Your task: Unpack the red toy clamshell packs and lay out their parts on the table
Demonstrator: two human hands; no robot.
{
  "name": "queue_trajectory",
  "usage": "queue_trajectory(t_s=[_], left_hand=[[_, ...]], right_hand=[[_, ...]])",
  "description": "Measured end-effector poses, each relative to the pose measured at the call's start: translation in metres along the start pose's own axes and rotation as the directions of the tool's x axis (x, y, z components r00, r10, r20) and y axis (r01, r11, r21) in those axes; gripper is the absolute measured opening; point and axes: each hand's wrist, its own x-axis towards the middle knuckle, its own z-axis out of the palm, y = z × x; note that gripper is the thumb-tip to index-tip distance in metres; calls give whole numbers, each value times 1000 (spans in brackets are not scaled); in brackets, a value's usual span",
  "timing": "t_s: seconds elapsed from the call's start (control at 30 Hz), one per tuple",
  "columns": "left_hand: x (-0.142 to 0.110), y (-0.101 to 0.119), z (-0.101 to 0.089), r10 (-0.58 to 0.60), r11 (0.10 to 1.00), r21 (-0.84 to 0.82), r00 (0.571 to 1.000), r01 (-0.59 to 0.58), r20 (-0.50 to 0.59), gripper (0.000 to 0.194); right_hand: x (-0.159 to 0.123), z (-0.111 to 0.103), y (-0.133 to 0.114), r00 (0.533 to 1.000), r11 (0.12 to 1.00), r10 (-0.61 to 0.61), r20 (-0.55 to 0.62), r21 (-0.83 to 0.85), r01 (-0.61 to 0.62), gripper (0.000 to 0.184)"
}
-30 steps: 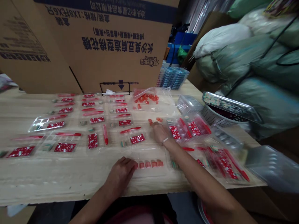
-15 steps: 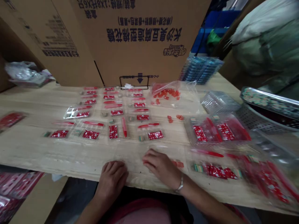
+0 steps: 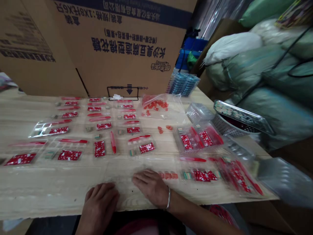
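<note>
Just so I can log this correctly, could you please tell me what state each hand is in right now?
Left hand: open, fingers loosely curled, holding nothing.
Right hand: open, lying flat over the wooden table, holding nothing.

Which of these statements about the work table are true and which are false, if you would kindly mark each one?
1. The right hand wears a metal bangle on its wrist. True.
2. The left hand is holding a red foil packet. False: it shows nothing in it and rests at the near edge of the wooden table.
3. The clear zip bag contains small orange-red pieces. True.
4. The perforated basket stands at the table's left end. False: it stands at the right end.
</note>
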Motion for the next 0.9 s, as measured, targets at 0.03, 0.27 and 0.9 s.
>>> queue_trajectory(t_s=[0.03,0.27,0.9], left_hand=[[0,0,0,-7,1000,-2,1000,7,9,14],[4,9,-6,-86,996,-26,995,87,60,19],[11,11,-9,-86,996,-18,984,90,153,15]], right_hand=[[0,0,0,998,996,67,-16,64,-66,17],[1,-14,8,977,934,203,71,284,-215,11],[12,-23,11,958,936,213,192,241,-256,15]])
